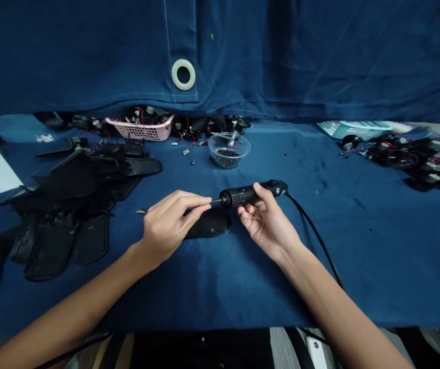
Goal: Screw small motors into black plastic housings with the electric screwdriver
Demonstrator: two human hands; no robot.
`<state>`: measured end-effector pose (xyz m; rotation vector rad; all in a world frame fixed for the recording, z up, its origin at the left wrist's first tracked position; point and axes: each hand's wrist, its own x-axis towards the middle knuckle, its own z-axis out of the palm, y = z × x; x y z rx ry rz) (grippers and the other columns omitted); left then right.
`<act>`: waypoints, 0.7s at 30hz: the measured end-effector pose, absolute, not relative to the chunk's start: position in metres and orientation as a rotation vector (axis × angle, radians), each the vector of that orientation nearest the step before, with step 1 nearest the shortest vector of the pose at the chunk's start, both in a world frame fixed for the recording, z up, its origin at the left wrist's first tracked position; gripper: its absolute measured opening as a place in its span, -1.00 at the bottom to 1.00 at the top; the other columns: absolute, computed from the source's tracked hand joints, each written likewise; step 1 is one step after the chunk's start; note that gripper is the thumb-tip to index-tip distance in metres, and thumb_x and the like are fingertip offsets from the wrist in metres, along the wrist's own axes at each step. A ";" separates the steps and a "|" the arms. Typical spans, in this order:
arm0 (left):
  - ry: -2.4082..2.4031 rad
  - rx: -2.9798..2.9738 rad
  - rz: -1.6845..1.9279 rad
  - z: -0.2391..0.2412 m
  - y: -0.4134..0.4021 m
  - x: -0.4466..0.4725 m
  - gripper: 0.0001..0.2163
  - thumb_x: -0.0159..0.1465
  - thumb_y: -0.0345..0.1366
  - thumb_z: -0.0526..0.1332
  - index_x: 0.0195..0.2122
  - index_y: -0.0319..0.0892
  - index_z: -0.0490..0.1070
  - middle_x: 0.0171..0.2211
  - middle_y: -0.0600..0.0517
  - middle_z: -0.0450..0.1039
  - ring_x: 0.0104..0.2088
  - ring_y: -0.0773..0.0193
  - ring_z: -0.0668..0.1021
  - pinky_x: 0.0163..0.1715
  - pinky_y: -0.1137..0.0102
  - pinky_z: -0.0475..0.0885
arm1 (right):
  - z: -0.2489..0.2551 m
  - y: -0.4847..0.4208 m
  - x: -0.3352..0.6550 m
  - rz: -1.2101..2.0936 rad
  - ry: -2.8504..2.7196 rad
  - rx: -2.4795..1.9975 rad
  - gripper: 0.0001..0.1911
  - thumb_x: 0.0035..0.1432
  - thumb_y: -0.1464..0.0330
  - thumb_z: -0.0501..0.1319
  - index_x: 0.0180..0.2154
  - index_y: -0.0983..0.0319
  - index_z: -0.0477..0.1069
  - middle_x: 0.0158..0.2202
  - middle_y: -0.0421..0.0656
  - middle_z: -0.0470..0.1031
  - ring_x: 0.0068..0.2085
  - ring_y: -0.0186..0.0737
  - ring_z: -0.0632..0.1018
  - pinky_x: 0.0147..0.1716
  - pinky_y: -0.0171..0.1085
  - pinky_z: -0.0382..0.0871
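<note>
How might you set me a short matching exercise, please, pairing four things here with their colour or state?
1. Driver
2. Bowl
3. Left basket
4. Right basket

A. Pink
B. Held in the right hand
C. Pale turquoise
D. Clear, with small dark pieces inside

Pairs: 1-B, 2-D, 3-A, 4-C.

Dim light (edges slightly blurred)
</note>
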<state>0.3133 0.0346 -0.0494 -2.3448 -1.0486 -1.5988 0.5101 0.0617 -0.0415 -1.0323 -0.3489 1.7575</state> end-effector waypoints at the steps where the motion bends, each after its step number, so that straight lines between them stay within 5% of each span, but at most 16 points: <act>1: -1.055 -2.343 -1.625 -0.049 0.035 0.314 -0.85 0.20 -0.55 0.30 -0.22 -0.24 0.47 -0.34 0.01 0.57 -0.32 0.37 0.59 -0.28 0.46 0.51 | -0.042 0.062 0.510 1.756 -0.350 -1.033 -0.70 0.17 0.25 0.29 -0.47 0.34 0.36 -0.67 -0.22 0.38 -0.57 -0.35 0.55 -0.53 -0.48 0.55; 14: -1.056 -2.380 -1.657 -0.051 0.036 0.315 -0.82 0.20 -0.54 0.31 -0.19 -0.23 0.44 -0.32 0.03 0.55 -0.30 0.37 0.57 -0.27 0.46 0.49 | -0.042 0.061 0.511 1.769 -0.346 -1.029 -0.71 0.18 0.25 0.27 -0.45 0.33 0.35 -0.66 -0.21 0.38 -0.57 -0.35 0.55 -0.53 -0.48 0.55; 21: -1.117 -2.333 -1.587 -0.053 0.035 0.311 -0.68 0.16 -0.45 0.35 -0.07 -0.20 0.38 -0.19 -0.04 0.48 -0.16 0.22 0.54 -0.13 0.28 0.48 | -0.042 0.062 0.512 1.765 -0.340 -1.027 -0.72 0.16 0.26 0.28 -0.46 0.30 0.33 -0.67 -0.22 0.37 -0.58 -0.35 0.54 -0.54 -0.49 0.54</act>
